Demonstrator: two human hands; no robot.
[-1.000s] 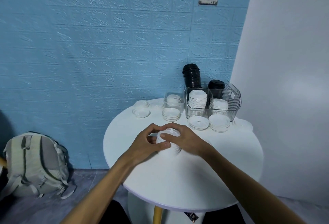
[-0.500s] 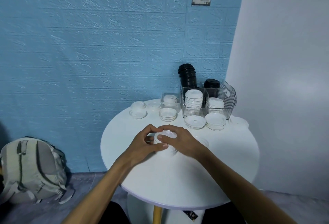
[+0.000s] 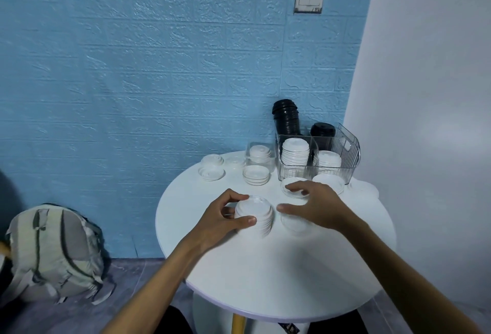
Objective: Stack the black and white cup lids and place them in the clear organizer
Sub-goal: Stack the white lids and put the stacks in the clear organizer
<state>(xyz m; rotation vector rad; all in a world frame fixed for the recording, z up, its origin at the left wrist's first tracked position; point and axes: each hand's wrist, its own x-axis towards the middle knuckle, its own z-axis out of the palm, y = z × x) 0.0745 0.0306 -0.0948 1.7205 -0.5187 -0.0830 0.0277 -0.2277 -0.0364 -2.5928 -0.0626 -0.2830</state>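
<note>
My left hand (image 3: 221,218) pinches a white lid stack (image 3: 254,214) near the table (image 3: 279,275) middle, thumb in front, fingers behind. My right hand (image 3: 316,207), which helped clasp that stack a second ago, has let go and spreads over a loose lid (image 3: 295,223) beside it. Toward the far edge, more loose white lids (image 3: 256,174) wait. The clear organizer (image 3: 345,147) at the far right edge already holds white and black stacks, so I judge the job partly done.

Two hands (image 3: 225,217), two black lid stacks (image 3: 286,118), one clear organizer (image 3: 348,147), one backpack (image 3: 53,251).
</note>
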